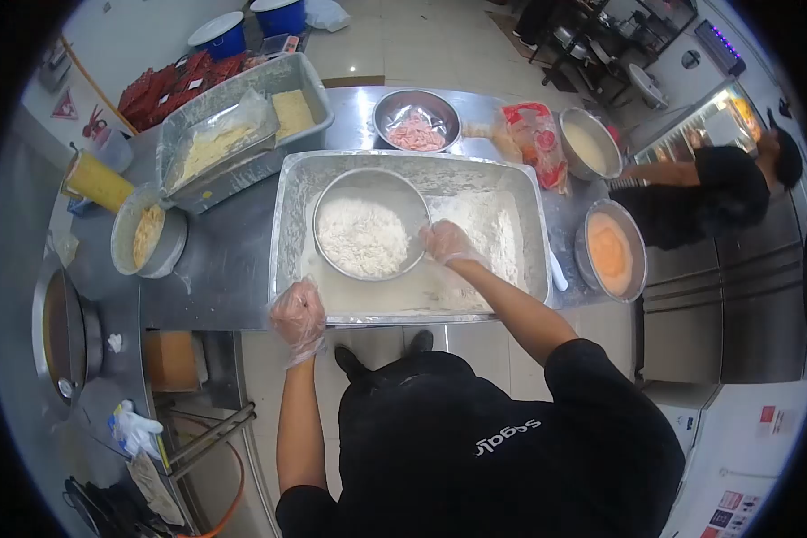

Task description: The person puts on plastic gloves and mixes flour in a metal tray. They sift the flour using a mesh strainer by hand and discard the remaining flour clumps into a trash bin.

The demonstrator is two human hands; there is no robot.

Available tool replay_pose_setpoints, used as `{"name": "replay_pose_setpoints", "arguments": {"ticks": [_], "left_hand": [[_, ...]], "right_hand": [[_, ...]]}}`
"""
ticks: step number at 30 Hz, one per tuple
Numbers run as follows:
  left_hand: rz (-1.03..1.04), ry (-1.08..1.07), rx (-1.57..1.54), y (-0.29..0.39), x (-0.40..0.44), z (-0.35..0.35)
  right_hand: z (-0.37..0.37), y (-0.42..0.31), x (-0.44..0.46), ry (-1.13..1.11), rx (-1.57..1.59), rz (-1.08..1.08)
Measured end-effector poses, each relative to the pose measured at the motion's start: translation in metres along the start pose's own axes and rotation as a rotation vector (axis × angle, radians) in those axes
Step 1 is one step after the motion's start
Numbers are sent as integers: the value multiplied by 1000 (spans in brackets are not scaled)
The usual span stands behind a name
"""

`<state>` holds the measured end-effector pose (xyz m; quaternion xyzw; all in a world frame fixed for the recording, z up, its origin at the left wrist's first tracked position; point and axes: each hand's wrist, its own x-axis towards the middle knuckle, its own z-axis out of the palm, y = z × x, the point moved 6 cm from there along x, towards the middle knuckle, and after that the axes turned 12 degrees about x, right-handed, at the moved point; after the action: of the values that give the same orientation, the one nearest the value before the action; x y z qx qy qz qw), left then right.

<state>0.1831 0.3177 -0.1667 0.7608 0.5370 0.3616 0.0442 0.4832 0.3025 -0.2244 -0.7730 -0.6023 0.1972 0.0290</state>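
Note:
A large metal tub (547,242) dusted with white flour (480,224) lies in front of me on the steel table. Inside it, toward the left, is a round metal sieve (318,224) holding lumpy, flour-covered pieces (363,235). My right hand (448,242), in a clear plastic glove, is closed on the sieve's right rim. At the tub's near left corner, my left hand (298,316), gloved too, is closed around the edge. The sieve's underside is hidden, so I cannot tell whether it touches the flour.
Behind the tub stand a bowl of pink meat strips (417,125), a red plastic bag (535,139) and a bowl of pale liquid (590,143). An orange-filled bowl (611,251) is at right. A grey bin (242,134) and a bowl (148,231) stand left. A co-worker (708,193) is at right.

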Motion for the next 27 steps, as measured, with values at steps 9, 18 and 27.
{"name": "replay_pose_setpoints", "arguments": {"ticks": [9,18,27], "left_hand": [[24,26,-20,4,3,-5],[22,57,-7,0,4,-4],[-125,-228,-152,32,36,1]], "right_hand": [[1,-2,3,20,-32,-165],[-25,-12,3,-38,176,-29],[-19,-16,-5,25,356,84]]}}
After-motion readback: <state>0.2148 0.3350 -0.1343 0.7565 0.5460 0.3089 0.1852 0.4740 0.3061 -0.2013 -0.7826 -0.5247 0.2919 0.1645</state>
